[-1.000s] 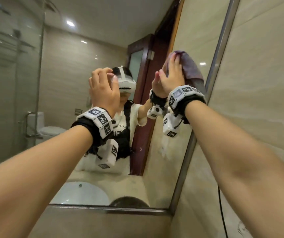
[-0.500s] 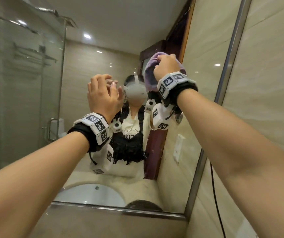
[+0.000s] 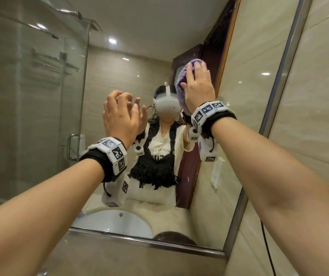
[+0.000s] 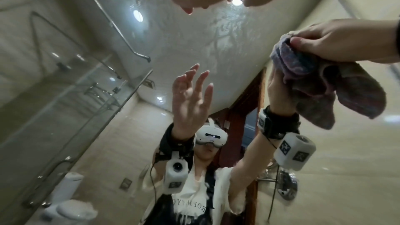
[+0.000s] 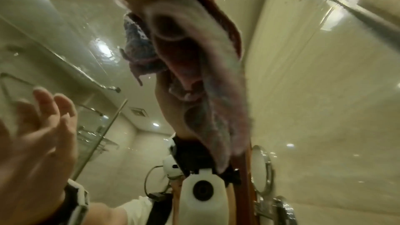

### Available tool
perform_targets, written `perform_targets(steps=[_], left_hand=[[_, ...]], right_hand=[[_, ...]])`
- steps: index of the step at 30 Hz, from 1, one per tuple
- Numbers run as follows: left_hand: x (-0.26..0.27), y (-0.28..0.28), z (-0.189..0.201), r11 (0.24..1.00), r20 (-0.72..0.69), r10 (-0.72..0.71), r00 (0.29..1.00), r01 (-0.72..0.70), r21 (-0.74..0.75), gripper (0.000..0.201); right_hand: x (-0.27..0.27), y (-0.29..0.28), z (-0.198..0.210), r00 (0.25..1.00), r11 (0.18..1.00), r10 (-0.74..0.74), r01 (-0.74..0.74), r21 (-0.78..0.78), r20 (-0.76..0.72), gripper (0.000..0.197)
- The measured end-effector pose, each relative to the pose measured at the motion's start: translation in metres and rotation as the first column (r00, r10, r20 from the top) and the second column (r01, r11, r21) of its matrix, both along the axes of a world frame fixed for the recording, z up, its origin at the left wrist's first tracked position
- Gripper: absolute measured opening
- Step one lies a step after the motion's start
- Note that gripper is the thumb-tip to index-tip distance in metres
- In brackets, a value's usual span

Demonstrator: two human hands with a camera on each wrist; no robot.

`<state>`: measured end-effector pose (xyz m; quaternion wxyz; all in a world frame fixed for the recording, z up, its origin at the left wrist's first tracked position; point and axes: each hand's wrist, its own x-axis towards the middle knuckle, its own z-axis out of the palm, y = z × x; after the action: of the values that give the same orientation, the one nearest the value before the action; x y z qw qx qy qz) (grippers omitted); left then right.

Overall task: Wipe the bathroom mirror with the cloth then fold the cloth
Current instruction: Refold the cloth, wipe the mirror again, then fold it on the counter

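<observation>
At about nine o'clock in the head view the left hand (image 3: 119,116) is raised before the mirror (image 3: 245,108), holding nothing, its fingers loosely spread and slightly bent; whether it touches the glass I cannot tell. Toward one o'clock the right hand (image 3: 198,86) presses the purple cloth (image 3: 181,80) flat against the mirror, thumb pinching its edge in the left wrist view, a loose flap hanging toward the wrist

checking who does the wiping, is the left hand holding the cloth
No, the left hand is empty with loose fingers, while the right hand presses the purple cloth to the mirror.
</observation>
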<state>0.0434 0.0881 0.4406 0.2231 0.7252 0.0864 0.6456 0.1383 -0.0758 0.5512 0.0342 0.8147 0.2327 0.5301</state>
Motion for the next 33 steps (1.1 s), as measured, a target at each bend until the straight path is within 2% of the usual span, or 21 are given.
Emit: perform_targets(steps=[3,5,8,9,10,12,14,15,16,17,19,20,22,24,25,27,30,33], left_hand=[[-0.001,0.014,0.0,1.0,0.005,0.007,1.0,-0.006,-0.02,0.031],[-0.002,0.022,0.0,1.0,0.004,0.015,1.0,-0.015,-0.014,0.032],[-0.004,0.03,0.002,1.0,0.018,0.017,1.0,-0.017,0.0,0.034],[-0.005,0.033,0.002,1.0,0.026,0.011,1.0,-0.012,0.005,0.033],[-0.005,0.035,0.002,1.0,0.032,0.007,0.999,-0.007,0.008,0.032],[-0.003,0.041,-0.001,1.0,0.034,0.006,0.999,-0.007,0.003,0.032],[0.0,0.043,-0.006,1.0,0.026,-0.008,1.0,0.009,-0.016,0.033],[0.002,0.041,-0.008,0.999,0.019,-0.02,1.0,0.02,-0.026,0.034],[0.005,0.039,-0.009,0.999,0.008,-0.029,1.0,0.029,-0.033,0.035],[0.006,0.036,-0.01,0.999,-0.002,-0.037,0.999,0.037,-0.034,0.037],[0.009,0.028,-0.008,0.999,-0.012,-0.048,0.999,0.048,-0.012,0.037],[0.01,0.025,-0.006,0.999,-0.01,-0.053,0.999,0.053,0.006,0.035],[0.011,0.019,-0.005,0.997,0.008,-0.068,0.998,0.068,0.04,0.031],[0.013,0.017,-0.005,0.995,0.024,-0.09,0.996,0.088,0.049,0.03],[0.015,0.017,-0.004,0.994,0.034,-0.098,0.995,0.097,0.047,0.03],[0.016,0.018,-0.002,0.994,0.051,-0.109,0.993,0.107,0.03,0.031],[0.017,0.018,-0.001,0.993,0.06,-0.113,0.992,0.112,0.028,0.031],[0.018,0.017,-0.005,0.992,0.046,-0.122,0.991,0.121,0.023,0.032]], right_hand=[[-0.002,0.019,0.009,0.999,0.997,0.012,-0.009,0.083,-0.045,0.075],[0.0,0.034,0.017,0.998,0.982,0.005,0.006,0.191,-0.056,0.084],[0.001,0.055,0.028,0.999,0.917,0.019,0.001,0.398,-0.048,0.08],[0.001,0.058,0.03,0.999,0.914,0.025,-0.01,0.405,-0.032,0.076],[0.003,0.06,0.029,0.999,0.937,0.035,-0.03,0.347,-0.008,0.071],[0.007,0.058,0.019,0.994,0.991,0.107,-0.11,0.072,0.034,0.064],[0.011,0.048,-0.002,0.983,0.964,0.17,-0.151,-0.218,0.071,0.061],[0.015,0.041,-0.011,0.979,0.943,0.181,-0.148,-0.298,0.089,0.061],[0.018,0.034,-0.015,0.979,0.94,0.178,-0.14,-0.311,0.099,0.061],[0.021,0.026,-0.015,0.985,0.958,0.153,-0.127,-0.258,0.084,0.062],[0.023,0.01,-0.006,0.996,0.996,0.078,-0.08,0.028,0.043,0.063],[0.025,0.003,0.002,0.999,0.974,0.034,-0.041,0.223,0.032,0.064],[0.026,-0.008,0.021,0.999,0.849,-0.038,0.042,0.527,-0.018,0.064],[0.025,-0.012,0.043,0.997,0.762,-0.055,0.082,0.642,-0.062,0.064],[0.024,-0.011,0.056,0.997,0.762,-0.046,0.076,0.643,-0.064,0.064],[0.02,-0.006,0.078,0.999,0.838,-0.022,0.042,0.545,-0.043,0.064],[0.015,0.008,0.086,0.998,0.977,0.058,-0.051,0.209,-0.029,0.067],[0.014,0.014,0.057,0.996,0.993,0.09,-0.088,-0.072,0.028,0.066]])
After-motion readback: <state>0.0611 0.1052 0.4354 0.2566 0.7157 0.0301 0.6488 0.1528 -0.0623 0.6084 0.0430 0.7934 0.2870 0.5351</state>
